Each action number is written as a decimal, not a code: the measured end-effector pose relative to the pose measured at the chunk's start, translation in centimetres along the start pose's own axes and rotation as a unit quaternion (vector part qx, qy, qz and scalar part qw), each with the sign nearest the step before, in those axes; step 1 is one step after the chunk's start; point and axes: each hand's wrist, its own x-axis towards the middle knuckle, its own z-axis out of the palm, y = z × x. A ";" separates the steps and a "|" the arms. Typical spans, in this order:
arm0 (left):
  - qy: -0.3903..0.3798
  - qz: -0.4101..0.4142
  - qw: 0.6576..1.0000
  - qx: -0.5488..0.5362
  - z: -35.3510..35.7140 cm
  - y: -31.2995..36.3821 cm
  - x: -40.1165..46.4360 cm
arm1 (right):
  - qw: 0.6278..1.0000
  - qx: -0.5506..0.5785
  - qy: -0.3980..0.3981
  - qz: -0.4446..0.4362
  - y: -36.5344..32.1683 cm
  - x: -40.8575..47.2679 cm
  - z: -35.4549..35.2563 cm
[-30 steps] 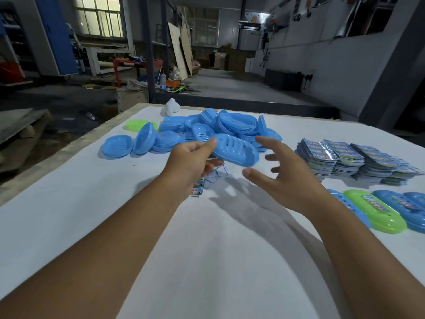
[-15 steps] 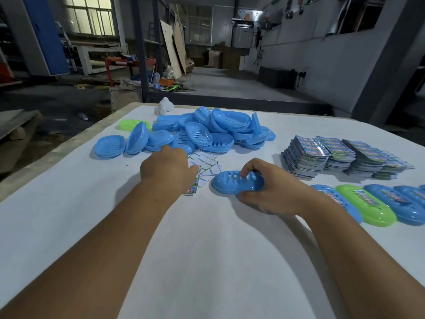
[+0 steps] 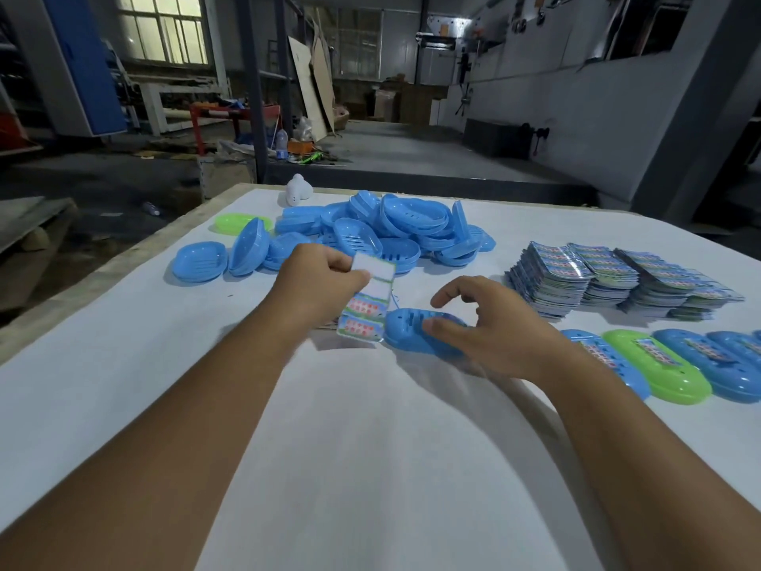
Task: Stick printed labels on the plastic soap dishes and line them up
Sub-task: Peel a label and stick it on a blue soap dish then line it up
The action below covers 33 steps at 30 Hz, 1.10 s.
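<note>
My left hand (image 3: 317,282) pinches the label strip (image 3: 367,300) just left of the blue dish (image 3: 416,329), whose long axis runs left-right under my relaxed right hand (image 3: 490,323).

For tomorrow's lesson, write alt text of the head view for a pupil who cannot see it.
The left hand holds up a strip of printed labels while the right hand rests on an upturned blue plastic soap dish on the white table. Behind lie a pile of blue dishes and label stacks; labelled dishes line the right.
</note>
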 end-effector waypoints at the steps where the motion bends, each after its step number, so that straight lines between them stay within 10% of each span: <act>1: -0.015 0.007 0.998 -0.057 0.2 0.2 -0.1 | 0.999 0.023 0.030 0.000 -0.2 0.0 0.0; 7: -0.086 0.005 0.984 -0.158 1.8 1.0 -1.0 | 0.965 0.260 0.033 0.012 -1.4 0.3 -0.3; 27: -0.122 -0.014 0.985 -0.121 1.9 1.6 -1.7 | 0.959 0.263 0.083 0.068 -0.9 0.7 -0.6; 33: -0.158 -0.005 0.976 -0.151 2.1 1.6 -1.9 | 0.986 0.086 0.132 0.046 -0.4 0.7 -0.2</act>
